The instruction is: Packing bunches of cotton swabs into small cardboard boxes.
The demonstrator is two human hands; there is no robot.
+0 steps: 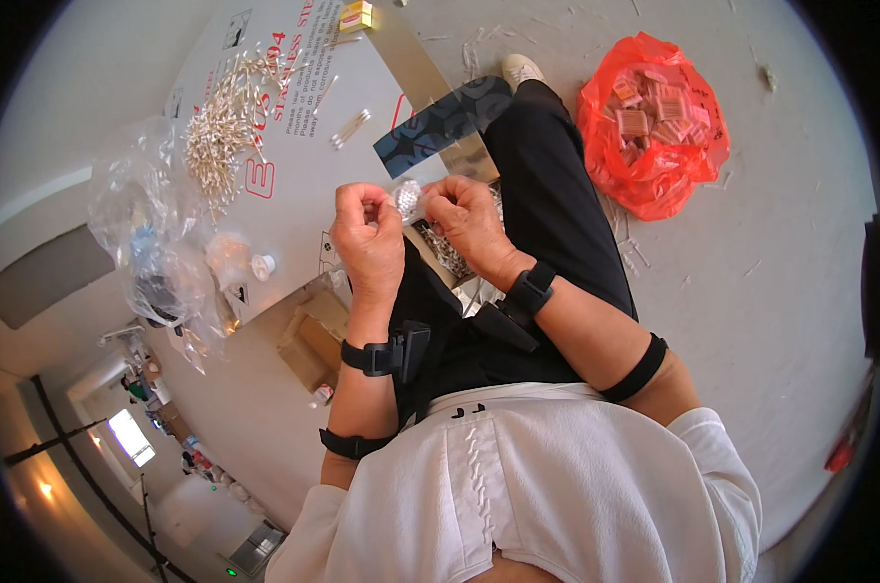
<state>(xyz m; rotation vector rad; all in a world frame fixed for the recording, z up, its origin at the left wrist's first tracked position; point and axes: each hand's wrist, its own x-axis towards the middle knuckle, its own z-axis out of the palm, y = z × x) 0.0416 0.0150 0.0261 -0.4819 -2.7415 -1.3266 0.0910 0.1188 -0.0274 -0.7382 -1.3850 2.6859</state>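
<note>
Between my two hands, just above the table's near edge, is a small clear pack of cotton swabs [407,198] with its white tips bunched toward me. My left hand [370,238] pinches the pack's left side, fingers curled in. On its right side the thumb and fingers of my right hand [469,225] are closed on the clear wrapping. Under my right hand, an open box of loose cotton swabs [445,255] is partly hidden by the hand and my legs. A big heap of loose swabs [218,146] lies on the grey printed tabletop [304,185], left of my hands.
Two or three swabs [350,128] lie apart on the table. A crumpled clear plastic bag [153,219] hangs at its left edge, near a white-capped bottle [263,267]. On the floor at right, a red bag [605,155] holds several small packs. A cardboard box [313,335] stands below the table.
</note>
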